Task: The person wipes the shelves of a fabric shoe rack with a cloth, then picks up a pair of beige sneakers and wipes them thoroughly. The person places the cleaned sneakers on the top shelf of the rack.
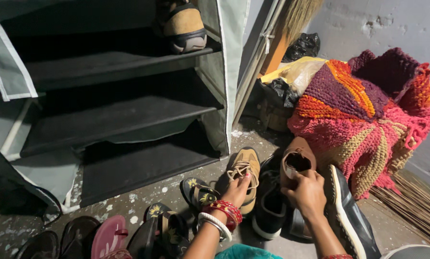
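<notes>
My left hand (238,190), with red and white bangles on the wrist, grips a tan lace-up shoe (245,168) on the floor by its side. My right hand (307,191) holds a brown slip-on shoe (296,163) upright by its heel opening. Between the two hands lies a black sneaker (268,207). To the right of my right hand stands a dark shoe with a white sole (350,216). A fabric shoe rack (114,108) with dark shelves stands open at the left, and one tan and black shoe (182,25) rests on its upper shelf.
Flowered black sandals (199,193), a pink sandal (108,236) and dark slippers (56,242) lie on the speckled floor in front. A red, orange and purple knitted mat (368,110) is piled at the right over bags. Broom bristles (416,204) lie by the wall.
</notes>
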